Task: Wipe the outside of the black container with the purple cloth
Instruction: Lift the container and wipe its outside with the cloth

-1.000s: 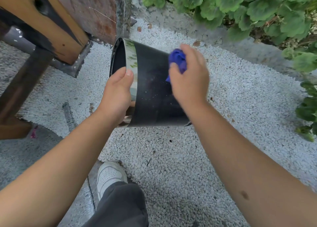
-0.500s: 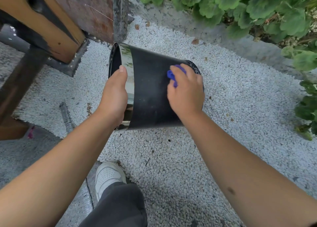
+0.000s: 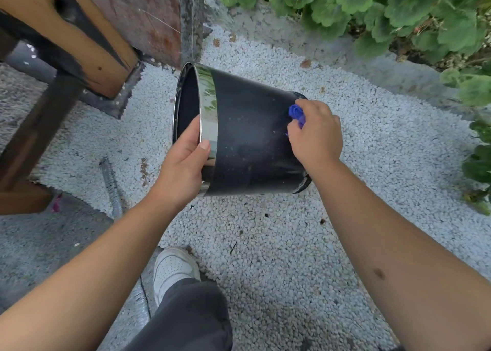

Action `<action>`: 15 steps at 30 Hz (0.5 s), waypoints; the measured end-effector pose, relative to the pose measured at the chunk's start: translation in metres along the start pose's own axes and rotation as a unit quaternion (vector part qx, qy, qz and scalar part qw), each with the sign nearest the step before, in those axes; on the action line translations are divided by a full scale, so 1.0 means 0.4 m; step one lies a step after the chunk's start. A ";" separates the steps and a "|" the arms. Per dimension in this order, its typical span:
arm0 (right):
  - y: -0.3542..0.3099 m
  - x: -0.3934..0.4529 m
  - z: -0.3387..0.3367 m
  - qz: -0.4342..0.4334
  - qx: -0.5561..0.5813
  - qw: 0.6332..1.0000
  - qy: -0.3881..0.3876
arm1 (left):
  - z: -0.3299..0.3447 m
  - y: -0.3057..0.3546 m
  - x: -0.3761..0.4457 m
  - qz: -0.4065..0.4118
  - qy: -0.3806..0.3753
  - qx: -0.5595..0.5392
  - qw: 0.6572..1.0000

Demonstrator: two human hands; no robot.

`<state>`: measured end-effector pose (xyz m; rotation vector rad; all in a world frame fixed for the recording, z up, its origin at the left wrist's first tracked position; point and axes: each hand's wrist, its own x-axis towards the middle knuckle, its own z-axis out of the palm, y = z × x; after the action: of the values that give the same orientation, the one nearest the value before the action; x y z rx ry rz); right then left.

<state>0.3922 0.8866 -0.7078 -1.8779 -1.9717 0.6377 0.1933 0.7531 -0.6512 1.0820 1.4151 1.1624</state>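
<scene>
- Holding the black container point(image 3: 249, 140) on its side above the white gravel point(image 3: 279, 244), the person has its open mouth turned away from the green plants point(image 3: 398, 10) and its base turned toward them.
- Compared with one second ago, the right hand point(image 3: 314, 135) has travelled along the wall, from the upper part near the middle down to the base end of the container; the purple cloth point(image 3: 296, 114) went with it.
- The right hand is curled around the bunched cloth and presses it on the black wall, just beside the base rim.
- The left hand point(image 3: 183, 164) has also shifted: before, its fingers lay over the shiny band; now the thumb is on the band outside, and the other fingers probably hook inside the mouth, though they are hidden.
- This suggests one stroke along the length is finished. Small pale specks remain on the wall between the two hands, so the wiping seems only partly done, and the container will likely need to be turned for the hidden side.
- Counting: one container, one cloth, two hands and two bare forearms.
- Below the container there is one white shoe point(image 3: 172, 268) with one dark trouser leg point(image 3: 191, 316).
- On the mouth side of the container stands one wooden structure point(image 3: 79, 32), and one grey ribbed rod point(image 3: 111, 186) lies on the ground.
</scene>
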 end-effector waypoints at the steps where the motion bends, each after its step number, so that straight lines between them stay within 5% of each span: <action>1: -0.013 0.005 -0.014 0.010 0.027 1.000 0.003 | 0.002 0.009 0.009 -0.001 0.018 -0.001 1.000; 6: -0.181 -0.052 -0.056 -0.089 0.136 0.986 0.042 | 0.012 0.062 0.067 -0.011 0.074 -0.044 0.996; 10: -0.287 -0.149 -0.024 -0.224 0.089 0.968 0.071 | 0.028 0.071 0.083 -0.030 0.106 -0.094 0.989; 15: -0.225 -0.129 -0.002 -0.209 0.040 0.976 0.054 | 0.019 0.056 0.070 -0.018 0.103 -0.066 0.992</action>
<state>0.3202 0.8331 -0.6554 -1.3557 -2.1419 0.4708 0.1984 0.7849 -0.6337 0.8601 1.4869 1.3522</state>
